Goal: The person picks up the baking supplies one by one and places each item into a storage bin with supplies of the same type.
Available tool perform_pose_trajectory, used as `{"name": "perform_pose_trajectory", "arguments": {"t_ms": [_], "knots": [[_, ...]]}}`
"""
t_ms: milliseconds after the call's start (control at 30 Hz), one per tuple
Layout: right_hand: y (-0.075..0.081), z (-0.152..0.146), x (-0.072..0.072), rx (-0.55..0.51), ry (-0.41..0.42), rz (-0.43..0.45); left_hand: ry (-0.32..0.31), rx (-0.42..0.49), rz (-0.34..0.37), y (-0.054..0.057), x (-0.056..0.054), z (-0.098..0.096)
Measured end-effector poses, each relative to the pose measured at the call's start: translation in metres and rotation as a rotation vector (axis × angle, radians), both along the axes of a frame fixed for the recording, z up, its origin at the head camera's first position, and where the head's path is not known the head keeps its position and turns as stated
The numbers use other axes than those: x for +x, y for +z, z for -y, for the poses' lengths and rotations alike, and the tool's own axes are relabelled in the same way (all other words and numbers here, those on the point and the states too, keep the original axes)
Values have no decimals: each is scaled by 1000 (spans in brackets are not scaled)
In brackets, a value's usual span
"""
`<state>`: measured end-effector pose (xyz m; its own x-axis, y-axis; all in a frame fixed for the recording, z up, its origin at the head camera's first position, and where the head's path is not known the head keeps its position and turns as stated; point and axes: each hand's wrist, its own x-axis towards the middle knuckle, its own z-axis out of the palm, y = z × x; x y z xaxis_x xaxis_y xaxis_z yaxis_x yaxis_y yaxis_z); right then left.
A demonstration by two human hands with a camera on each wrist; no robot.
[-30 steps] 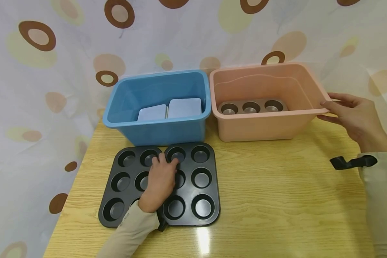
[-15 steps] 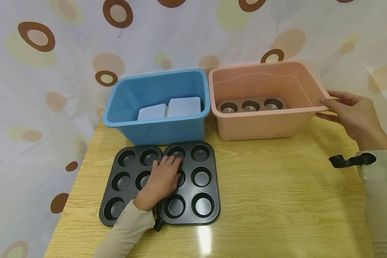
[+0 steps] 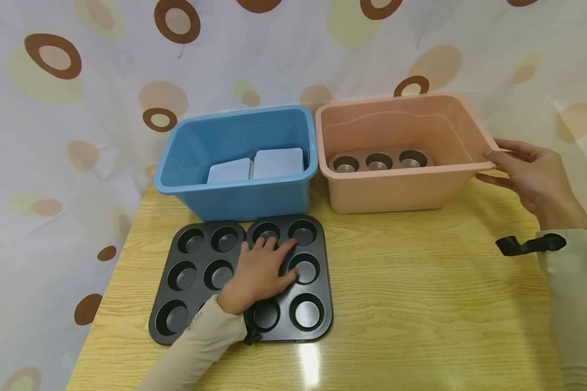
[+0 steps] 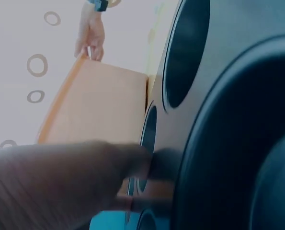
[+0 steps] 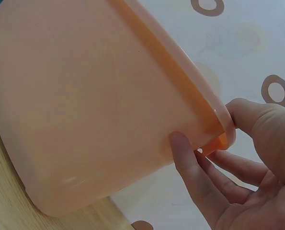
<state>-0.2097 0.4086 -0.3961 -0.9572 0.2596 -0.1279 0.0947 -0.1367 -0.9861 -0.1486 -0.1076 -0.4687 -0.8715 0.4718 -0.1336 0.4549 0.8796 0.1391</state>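
Two dark muffin pans lie side by side on the table. My left hand rests with spread fingers on the right muffin pan, its wrist crossing toward the left muffin pan. The left wrist view shows the thumb and fingers touching the pan's surface near its cups. At the far right, my right hand pinches the rim of the pink bin; in the right wrist view, the thumb lies over the rim and fingers reach underneath. Inside that bin sits a brown muffin pan with cups showing.
Left of the pink bin stands a blue bin holding two white square-cornered items. Both bins stand at the back of the wooden table, against a patterned cloth. The muffin pans lie close before the blue bin.
My left hand has shifted right across the right muffin pan, and its fingers have spread. The right hand keeps its hold on the pink bin's rim.
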Motion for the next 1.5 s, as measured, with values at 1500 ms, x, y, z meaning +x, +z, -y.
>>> {"name": "perform_pose_trajectory", "arguments": {"t_ms": [1500], "knots": [[-3, -3, -2, -49, 28, -11, 54, 336, -74, -71, -27, -16]]}}
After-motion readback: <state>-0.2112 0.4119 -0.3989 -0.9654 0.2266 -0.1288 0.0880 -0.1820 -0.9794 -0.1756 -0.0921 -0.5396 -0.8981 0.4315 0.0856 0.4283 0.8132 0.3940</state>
